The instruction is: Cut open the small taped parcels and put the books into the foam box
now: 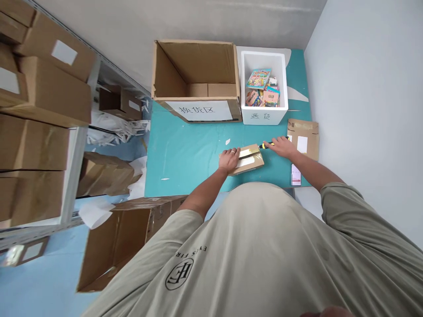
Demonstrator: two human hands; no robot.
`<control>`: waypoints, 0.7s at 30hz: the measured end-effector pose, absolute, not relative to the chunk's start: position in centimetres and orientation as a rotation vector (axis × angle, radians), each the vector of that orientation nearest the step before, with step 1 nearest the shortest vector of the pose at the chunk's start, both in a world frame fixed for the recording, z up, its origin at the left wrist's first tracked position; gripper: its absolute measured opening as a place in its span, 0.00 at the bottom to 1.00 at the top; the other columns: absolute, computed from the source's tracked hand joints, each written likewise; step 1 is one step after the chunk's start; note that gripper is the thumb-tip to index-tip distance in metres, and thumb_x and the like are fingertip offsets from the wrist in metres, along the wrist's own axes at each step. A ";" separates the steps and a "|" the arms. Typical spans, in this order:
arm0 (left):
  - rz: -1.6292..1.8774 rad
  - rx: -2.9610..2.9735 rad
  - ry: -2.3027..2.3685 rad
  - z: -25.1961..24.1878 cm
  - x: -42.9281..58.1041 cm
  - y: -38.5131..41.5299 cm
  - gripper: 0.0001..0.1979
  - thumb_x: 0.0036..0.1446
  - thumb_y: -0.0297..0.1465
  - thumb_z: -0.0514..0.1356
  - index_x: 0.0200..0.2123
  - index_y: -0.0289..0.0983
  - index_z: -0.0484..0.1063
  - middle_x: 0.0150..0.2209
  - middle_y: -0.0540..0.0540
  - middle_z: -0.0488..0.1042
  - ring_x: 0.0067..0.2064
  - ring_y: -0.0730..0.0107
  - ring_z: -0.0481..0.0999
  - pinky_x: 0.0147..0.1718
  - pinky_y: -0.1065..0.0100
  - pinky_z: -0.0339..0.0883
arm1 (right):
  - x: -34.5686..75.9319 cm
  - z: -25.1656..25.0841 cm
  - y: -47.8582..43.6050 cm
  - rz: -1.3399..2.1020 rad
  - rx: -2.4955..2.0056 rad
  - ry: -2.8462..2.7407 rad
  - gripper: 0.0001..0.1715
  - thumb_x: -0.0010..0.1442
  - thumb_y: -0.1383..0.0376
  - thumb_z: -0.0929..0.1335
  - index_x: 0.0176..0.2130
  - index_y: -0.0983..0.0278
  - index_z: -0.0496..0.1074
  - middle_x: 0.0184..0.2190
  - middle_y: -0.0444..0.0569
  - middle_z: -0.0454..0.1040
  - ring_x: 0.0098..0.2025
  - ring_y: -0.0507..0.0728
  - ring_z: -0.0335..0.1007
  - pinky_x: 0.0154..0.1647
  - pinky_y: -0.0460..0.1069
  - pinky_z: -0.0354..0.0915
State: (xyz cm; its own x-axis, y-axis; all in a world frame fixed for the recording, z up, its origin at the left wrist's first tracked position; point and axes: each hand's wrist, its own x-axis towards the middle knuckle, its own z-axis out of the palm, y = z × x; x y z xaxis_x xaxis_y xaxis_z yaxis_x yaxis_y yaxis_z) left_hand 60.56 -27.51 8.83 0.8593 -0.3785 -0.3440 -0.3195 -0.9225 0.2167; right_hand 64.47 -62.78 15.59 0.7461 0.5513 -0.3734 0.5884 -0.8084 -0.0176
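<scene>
A small cardboard box [250, 166] with a white label and tape lies near the front edge of the teal table. My left hand [229, 160] rests on its left end, fingers over the top. In my right hand [280, 146], the fingers are wrapped round a yellow and black cutter [268, 144]. The cutter's tip is at the box's upper right corner; whether it touches the tape is too small to tell.
Behind stand a large open cardboard box [203, 110] and a white foam box [264, 115] holding colourful packets. A flat carton [312, 140] and a phone [296, 175] lie at the right. Shelves of boxes fill the left; an open carton [132, 233] stands below.
</scene>
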 end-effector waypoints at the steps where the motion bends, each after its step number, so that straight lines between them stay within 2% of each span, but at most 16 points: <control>1: -0.574 2.879 -0.536 8.9 60.7 -27.5 0.36 0.77 0.26 0.48 0.84 0.34 0.65 0.73 0.22 0.77 0.72 0.36 0.78 0.70 0.41 0.65 | 64.6 15.5 -63.0 -0.559 2.831 0.938 0.42 0.79 0.68 0.63 0.86 0.57 0.66 0.63 0.67 0.81 0.57 0.71 0.71 0.61 0.62 0.57; 5: -0.581 2.865 -0.496 9.3 62.0 -27.3 0.29 0.79 0.28 0.49 0.76 0.36 0.75 0.65 0.24 0.83 0.65 0.39 0.84 0.68 0.42 0.69 | 64.0 14.7 -64.2 -0.600 2.848 0.886 0.40 0.81 0.68 0.62 0.85 0.56 0.68 0.63 0.67 0.82 0.56 0.70 0.76 0.59 0.60 0.61; 8: -0.601 2.847 -0.531 9.7 62.9 -26.7 0.24 0.82 0.32 0.50 0.70 0.39 0.78 0.60 0.28 0.86 0.60 0.42 0.87 0.66 0.45 0.71 | 62.8 13.7 -65.1 -0.727 2.919 0.766 0.37 0.84 0.62 0.61 0.85 0.57 0.68 0.62 0.64 0.84 0.53 0.68 0.81 0.55 0.57 0.67; 11: -0.602 2.817 -0.673 10.3 63.3 -26.2 0.24 0.83 0.31 0.49 0.69 0.44 0.80 0.72 0.32 0.80 0.61 0.45 0.86 0.65 0.45 0.73 | 61.7 12.7 -65.7 -0.902 3.024 0.697 0.35 0.85 0.57 0.62 0.83 0.59 0.69 0.65 0.62 0.86 0.54 0.68 0.84 0.52 0.55 0.71; 14: -0.576 2.776 -0.743 10.8 62.7 -26.4 0.22 0.81 0.31 0.52 0.60 0.46 0.86 0.84 0.39 0.67 0.67 0.44 0.83 0.69 0.42 0.71 | 61.2 12.0 -65.9 -1.065 3.172 0.617 0.33 0.84 0.55 0.65 0.80 0.61 0.72 0.61 0.60 0.88 0.52 0.67 0.85 0.51 0.55 0.74; 16: -0.502 2.769 -0.675 11.1 61.8 -27.2 0.20 0.80 0.34 0.56 0.58 0.45 0.89 0.87 0.39 0.62 0.74 0.38 0.76 0.74 0.37 0.66 | 61.3 11.7 -66.0 -1.208 3.299 0.562 0.32 0.83 0.55 0.67 0.78 0.61 0.75 0.56 0.57 0.90 0.43 0.63 0.85 0.49 0.54 0.75; 18: -0.434 2.784 -0.594 11.4 60.6 -28.2 0.20 0.78 0.42 0.62 0.61 0.43 0.90 0.88 0.37 0.60 0.80 0.31 0.67 0.80 0.32 0.56 | 61.6 11.6 -66.0 -1.394 3.395 0.481 0.30 0.83 0.54 0.68 0.76 0.61 0.76 0.50 0.53 0.90 0.34 0.58 0.81 0.45 0.52 0.76; 21: -0.456 2.820 -0.600 11.5 58.9 -29.5 0.33 0.69 0.56 0.71 0.66 0.42 0.88 0.88 0.35 0.58 0.85 0.23 0.58 0.85 0.29 0.44 | 62.2 11.6 -66.2 -1.619 3.417 0.316 0.32 0.83 0.52 0.70 0.78 0.61 0.75 0.45 0.51 0.88 0.31 0.55 0.76 0.40 0.51 0.75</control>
